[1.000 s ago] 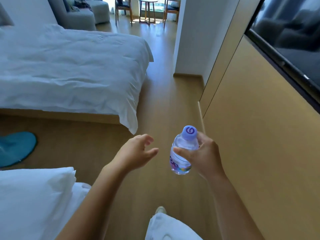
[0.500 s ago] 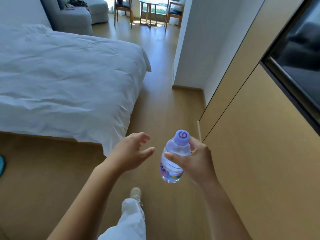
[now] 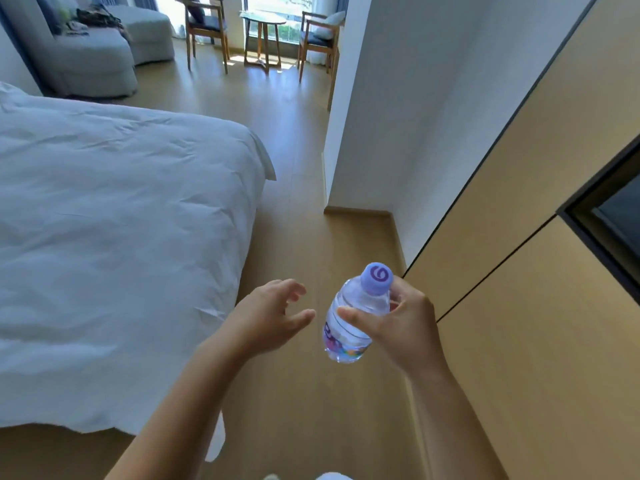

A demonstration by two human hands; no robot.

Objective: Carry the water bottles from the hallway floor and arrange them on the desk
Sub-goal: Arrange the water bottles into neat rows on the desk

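Head view: right hand (image 3: 405, 327) grips a water bottle (image 3: 353, 320) near its cap; left hand (image 3: 268, 315) empty, fingers loosely spread. One-handed, the bottle could slip.

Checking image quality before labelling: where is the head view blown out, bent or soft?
Head view: window overexposed; sun patch on the floor under the small table; wide-angle lens bows the wood wall panels; left hand slightly soft; bottle in right hand fairly sharp.
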